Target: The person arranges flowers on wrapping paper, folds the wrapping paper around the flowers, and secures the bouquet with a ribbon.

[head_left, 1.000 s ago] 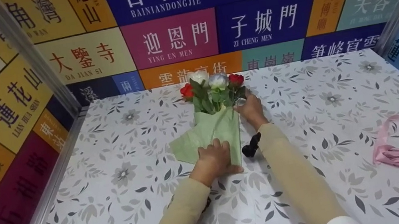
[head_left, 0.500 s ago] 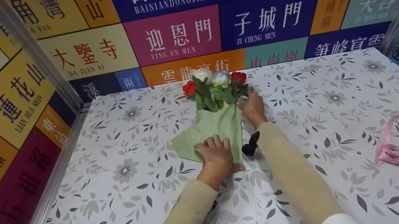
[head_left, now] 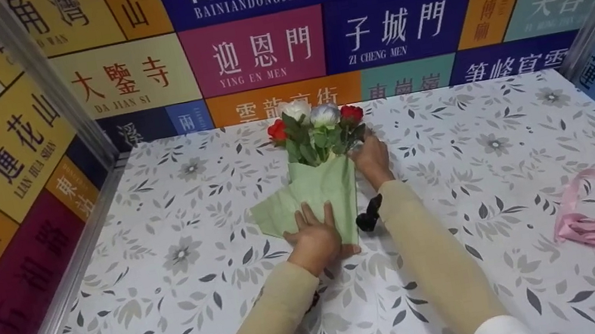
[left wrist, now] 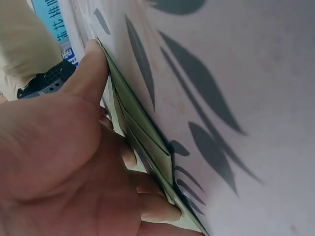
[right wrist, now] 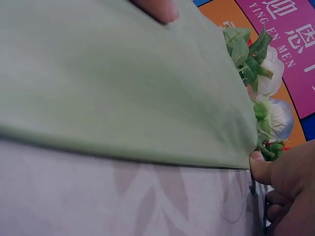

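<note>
- Left hand (head_left: 316, 242): fingers, arched half a second ago, now spread on green wrapping paper (head_left: 320, 178).
- Right hand (head_left: 372, 157): thumb at paper's far corner, fingers curled; cannot tell if pinching.
- Bouquet (head_left: 324, 116): in paper, beyond left hand.
- Floral tabletop (head_left: 505, 253) beneath hands; pink ribbon (head_left: 580, 228) rightward; lettered wall (head_left: 254, 50) beyond.

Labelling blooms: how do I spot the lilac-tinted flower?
On the patterned table, find the green paper under the left hand. At the paper's far end, the lilac-tinted flower sits between the white flower and the red flower on the right. Only it shows a lilac tint.
</note>
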Motion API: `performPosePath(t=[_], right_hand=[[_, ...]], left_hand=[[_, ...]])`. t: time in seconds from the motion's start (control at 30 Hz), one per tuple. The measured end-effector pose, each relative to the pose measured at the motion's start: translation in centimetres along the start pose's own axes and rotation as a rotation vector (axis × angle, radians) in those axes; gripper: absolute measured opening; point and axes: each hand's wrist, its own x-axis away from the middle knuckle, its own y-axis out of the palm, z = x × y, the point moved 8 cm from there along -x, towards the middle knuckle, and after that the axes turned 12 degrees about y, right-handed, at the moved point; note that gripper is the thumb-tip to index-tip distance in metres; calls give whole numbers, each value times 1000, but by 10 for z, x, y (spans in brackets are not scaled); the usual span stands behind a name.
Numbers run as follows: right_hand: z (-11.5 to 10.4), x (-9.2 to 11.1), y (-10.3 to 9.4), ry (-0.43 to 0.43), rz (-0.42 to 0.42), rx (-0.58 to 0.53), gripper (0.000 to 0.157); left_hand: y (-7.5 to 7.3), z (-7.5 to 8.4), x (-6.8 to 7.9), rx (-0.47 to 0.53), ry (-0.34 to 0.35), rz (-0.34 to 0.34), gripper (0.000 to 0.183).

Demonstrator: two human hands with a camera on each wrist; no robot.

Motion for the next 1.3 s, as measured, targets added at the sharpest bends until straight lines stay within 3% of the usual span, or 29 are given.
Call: performPosePath(t=[0.17, 0.27, 0.37, 0.5, 0.6, 0.7, 0.87, 0.97, 1.07, 1.2, 1.3], right_hand=[[0, 1, -1, -27, -20, -22, 73], [3, 1, -3, -50, -55, -38, 75], [4, 2, -5, -55, -155, -130, 80], [10, 3, -10, 17, -337, -225, 83], [18, 10, -18, 44, -450, -136, 81], [27, 22, -28, 14, -528, -12, 79], [36, 44, -40, -109, -547, 128, 63], [37, 58, -45, -236, -505, 198, 52], [39, 70, -57, -327, -454, 266, 44], [48, 83, -77, -350, -420, 338, 40], [61, 90, -97, -359, -343, 368, 39]], left_hand=[[-6, 3, 0, -106, 39, 83, 103], [-4, 3, 0, -92, 61, 86, 101], [-4, 1, 1, -14, 69, 77, 98], [-6, 2, 5, 18, 78, 104, 96], [-7, 7, 6, -24, 81, 121, 97], [-8, 14, 5, -80, 96, 123, 98], [-8, 18, 2, -173, 107, 127, 97], [-6, 14, 1, -189, 103, 144, 97], [-8, 9, 2, -230, 125, 206, 98], [-10, -7, 3, -253, 150, 260, 98], [-7, -24, 1, -190, 157, 215, 99]])
